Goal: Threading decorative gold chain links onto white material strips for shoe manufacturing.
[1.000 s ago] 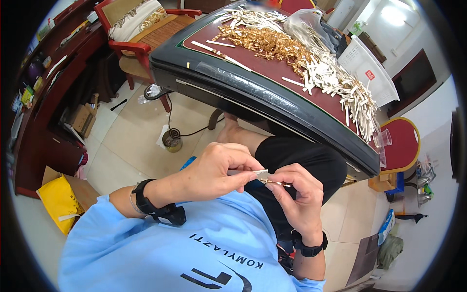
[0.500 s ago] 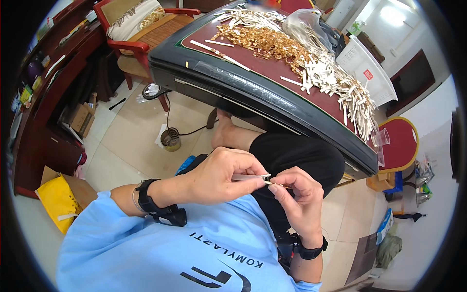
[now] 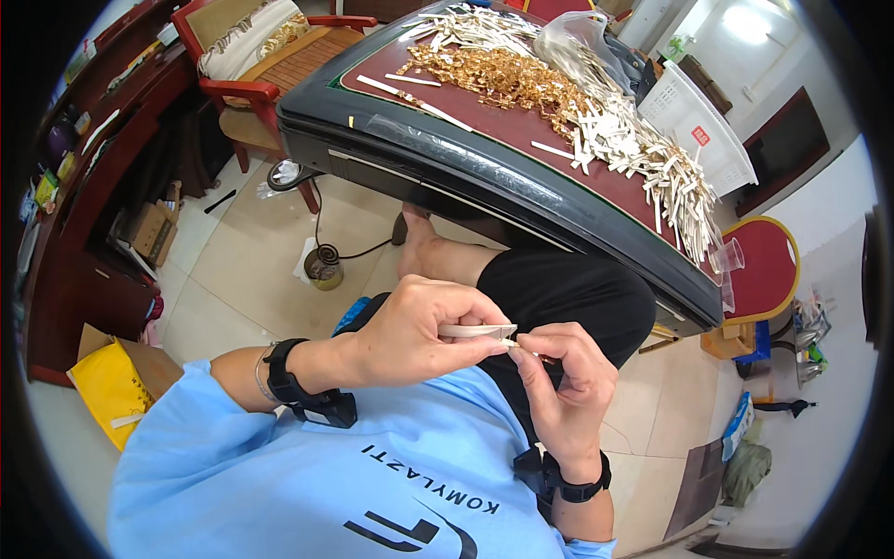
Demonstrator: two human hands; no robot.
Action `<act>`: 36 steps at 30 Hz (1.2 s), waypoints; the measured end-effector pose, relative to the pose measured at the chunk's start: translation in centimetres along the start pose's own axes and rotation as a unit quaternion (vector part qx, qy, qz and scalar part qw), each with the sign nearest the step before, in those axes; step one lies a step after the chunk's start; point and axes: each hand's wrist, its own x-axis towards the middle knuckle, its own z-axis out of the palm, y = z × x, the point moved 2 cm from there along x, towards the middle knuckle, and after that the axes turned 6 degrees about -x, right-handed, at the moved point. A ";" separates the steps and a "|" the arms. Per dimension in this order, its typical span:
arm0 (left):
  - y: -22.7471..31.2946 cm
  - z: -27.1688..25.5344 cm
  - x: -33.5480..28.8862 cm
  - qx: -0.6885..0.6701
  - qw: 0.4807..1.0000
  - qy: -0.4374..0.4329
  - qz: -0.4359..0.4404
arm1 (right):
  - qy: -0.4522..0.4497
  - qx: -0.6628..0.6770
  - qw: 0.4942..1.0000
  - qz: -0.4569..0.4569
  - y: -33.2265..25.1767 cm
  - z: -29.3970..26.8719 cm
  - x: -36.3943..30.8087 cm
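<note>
Over my lap, my left hand (image 3: 410,334) is closed on a white strip (image 3: 475,331), its end sticking out past my thumb and forefinger. My right hand (image 3: 568,373) is pinched at that end, fingertips almost touching my left thumb. Whatever small piece lies between the right fingertips is mostly hidden. On the table beyond my knee lie a heap of small gold metal pieces (image 3: 494,79) and a long pile of white strips (image 3: 633,140).
The dark-edged table (image 3: 419,154) stands in front of me. On it are a clear plastic bag (image 3: 570,39) and a clear cup (image 3: 731,255). A white basket (image 3: 694,130) stands behind, a red chair (image 3: 764,270) at right. A wooden armchair (image 3: 247,88) is at far left.
The white strip now looks looped, with a wider part showing above my left thumb. My right hand has shifted very slightly left; its fingertips stay at the strip's end. The view has tilted a little.
</note>
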 end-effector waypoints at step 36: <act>0.3 0.3 0.5 -0.010 0.995 -0.098 0.020 | -0.044 -0.014 0.999 -0.029 -0.9 -0.7 0.3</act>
